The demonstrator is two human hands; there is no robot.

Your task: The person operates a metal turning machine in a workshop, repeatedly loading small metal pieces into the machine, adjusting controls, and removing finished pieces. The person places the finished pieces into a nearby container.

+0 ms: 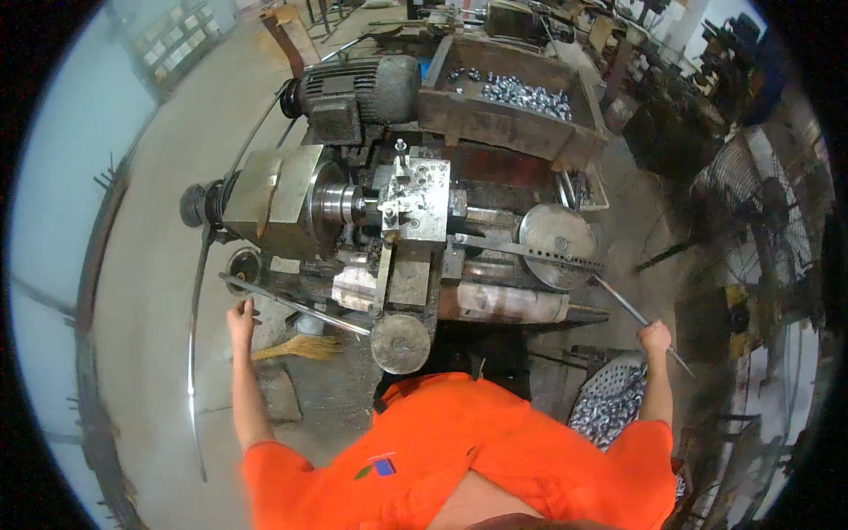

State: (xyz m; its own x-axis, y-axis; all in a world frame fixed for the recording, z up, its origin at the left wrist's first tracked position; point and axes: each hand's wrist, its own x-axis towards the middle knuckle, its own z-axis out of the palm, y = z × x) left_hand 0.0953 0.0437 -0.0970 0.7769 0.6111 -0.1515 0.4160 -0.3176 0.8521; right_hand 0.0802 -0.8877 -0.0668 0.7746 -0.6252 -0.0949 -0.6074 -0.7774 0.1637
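My right hand is closed around a long metal lever that runs out from a round disc on the lathe's right side. On the left, my left hand has curled fingers, just below the outer end of another metal lever. That lever slants to a smaller round disc in front of me. Whatever the left fingers hold, if anything, is too small to make out. Between my hands stands the lathe, with its shiny chuck facing a tool block.
Behind the lathe are a motor and a wooden box of small shiny metal parts. A perforated basket with similar parts stands low at my right. A straw broom lies on the floor at left, near a long thin rod.
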